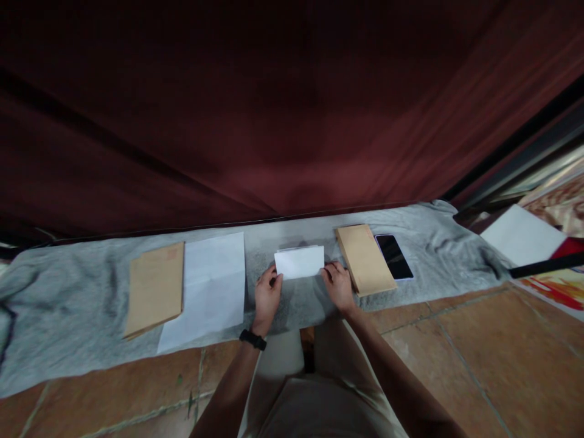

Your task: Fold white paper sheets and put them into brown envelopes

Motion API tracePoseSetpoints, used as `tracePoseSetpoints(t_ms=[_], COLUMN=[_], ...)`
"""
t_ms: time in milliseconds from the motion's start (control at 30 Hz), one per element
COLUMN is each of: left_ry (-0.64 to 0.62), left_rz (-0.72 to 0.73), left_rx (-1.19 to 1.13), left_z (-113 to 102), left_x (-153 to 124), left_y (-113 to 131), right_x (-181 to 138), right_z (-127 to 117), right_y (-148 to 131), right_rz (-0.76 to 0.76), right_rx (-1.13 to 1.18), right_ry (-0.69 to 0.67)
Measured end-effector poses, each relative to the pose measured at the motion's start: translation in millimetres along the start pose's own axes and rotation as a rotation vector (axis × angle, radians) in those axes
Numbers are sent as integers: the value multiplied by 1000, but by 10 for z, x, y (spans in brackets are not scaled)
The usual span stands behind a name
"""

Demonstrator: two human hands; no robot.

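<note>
A folded sheet of white paper (299, 263) is held between my two hands, over the grey cloth. My left hand (268, 293) pinches its lower left corner between thumb and fingers. At the lower right corner, my right hand (336, 283) grips the paper in the same way. Just right of that hand lies a stack of brown envelopes (367, 258), close to the fingers. Left of my left hand, large white sheets (214, 280) lie flat, partly under another pile of brown envelopes (155, 286).
A dark-screened phone (394, 257) rests beside the right envelopes. The grey cloth (438, 249) runs along the foot of a dark red curtain (283, 121), with brown floor tiles (493, 347) in front. A white sheet (522, 236) and colourful printed material (556, 286) lie at far right.
</note>
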State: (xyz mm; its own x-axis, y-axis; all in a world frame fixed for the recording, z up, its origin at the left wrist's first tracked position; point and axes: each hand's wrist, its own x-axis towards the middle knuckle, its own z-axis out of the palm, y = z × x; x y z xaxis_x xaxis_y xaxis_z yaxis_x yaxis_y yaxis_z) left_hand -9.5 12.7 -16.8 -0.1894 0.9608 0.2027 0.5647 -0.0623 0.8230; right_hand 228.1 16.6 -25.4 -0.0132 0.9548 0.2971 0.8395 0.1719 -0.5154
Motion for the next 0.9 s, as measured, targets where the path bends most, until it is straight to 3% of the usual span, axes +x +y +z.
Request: tracePoseSetpoints(t_ms=[500, 900], left_ry=[98, 80], left_rz=[48, 34], left_rx=[182, 263], left_z=[79, 102], left_x=[-9, 44], left_y=[186, 186], right_x=[33, 33], right_z=[46, 49], right_y=[-136, -162], right_rz=[61, 54], right_rx=[-144, -179], right_ry=[41, 31])
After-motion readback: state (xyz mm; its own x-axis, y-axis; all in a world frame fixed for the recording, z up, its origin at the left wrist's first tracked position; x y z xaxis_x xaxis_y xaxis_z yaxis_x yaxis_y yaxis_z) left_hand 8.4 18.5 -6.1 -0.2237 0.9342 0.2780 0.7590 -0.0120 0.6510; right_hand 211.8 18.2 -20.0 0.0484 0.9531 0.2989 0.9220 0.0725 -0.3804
